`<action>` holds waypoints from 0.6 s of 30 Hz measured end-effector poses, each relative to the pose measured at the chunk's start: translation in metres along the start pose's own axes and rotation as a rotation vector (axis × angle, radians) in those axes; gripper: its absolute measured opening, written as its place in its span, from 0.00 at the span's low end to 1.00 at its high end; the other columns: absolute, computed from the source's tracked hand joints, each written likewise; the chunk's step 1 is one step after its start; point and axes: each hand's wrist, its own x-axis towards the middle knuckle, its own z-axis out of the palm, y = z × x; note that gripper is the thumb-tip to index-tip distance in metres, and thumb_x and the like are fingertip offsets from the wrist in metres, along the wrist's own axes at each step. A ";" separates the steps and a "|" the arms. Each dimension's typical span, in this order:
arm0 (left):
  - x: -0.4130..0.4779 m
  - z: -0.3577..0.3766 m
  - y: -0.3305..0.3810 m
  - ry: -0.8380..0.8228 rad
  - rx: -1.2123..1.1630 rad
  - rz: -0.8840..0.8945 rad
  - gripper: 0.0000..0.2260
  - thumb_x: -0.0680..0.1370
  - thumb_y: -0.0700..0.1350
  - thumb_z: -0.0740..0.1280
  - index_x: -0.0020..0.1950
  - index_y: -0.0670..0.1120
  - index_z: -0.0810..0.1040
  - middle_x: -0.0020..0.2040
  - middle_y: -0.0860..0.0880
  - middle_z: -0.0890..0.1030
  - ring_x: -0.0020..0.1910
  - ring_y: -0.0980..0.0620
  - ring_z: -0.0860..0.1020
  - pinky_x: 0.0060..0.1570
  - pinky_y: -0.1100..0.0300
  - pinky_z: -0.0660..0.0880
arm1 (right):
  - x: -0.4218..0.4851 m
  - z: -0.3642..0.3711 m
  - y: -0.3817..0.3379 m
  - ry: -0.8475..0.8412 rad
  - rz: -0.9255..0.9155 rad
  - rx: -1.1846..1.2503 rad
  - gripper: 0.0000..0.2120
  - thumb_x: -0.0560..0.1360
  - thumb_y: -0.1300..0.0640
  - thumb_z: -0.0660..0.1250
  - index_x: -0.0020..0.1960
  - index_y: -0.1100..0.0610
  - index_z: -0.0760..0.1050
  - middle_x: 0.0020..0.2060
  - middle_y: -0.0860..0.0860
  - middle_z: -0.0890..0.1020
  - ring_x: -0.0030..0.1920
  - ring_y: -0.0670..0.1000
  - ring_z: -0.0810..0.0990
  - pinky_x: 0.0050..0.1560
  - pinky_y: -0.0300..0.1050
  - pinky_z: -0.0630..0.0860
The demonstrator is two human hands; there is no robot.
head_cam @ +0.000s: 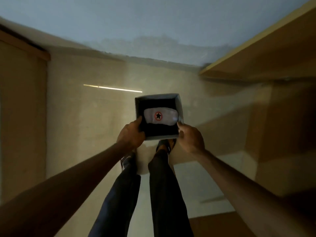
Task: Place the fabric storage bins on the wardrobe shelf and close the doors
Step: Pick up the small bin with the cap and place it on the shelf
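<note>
I hold a small grey fabric storage bin (179, 106) out in front of me with both hands, above my feet. Its inside is dark, and a white folded item with a red-ringed black star (160, 116) lies in it. My left hand (131, 134) grips the bin's near left corner, thumb over the rim. My right hand (191, 136) grips the near right corner. The wardrobe's wooden panels (266, 53) stand at the right, blurred by motion. No shelf surface is plainly visible.
A pale tiled floor (95, 106) lies below, with a bright streak of light on it. A wooden door or panel (22, 100) stands at the left. My legs in dark trousers (164, 185) and sandalled feet are under the bin.
</note>
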 end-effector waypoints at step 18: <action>-0.338 -0.145 0.107 0.066 0.098 0.443 0.32 0.74 0.37 0.66 0.77 0.51 0.61 0.65 0.45 0.78 0.59 0.48 0.79 0.55 0.55 0.79 | -0.342 -0.164 -0.127 0.435 0.137 0.293 0.23 0.78 0.62 0.58 0.72 0.48 0.68 0.34 0.54 0.77 0.34 0.50 0.72 0.34 0.45 0.68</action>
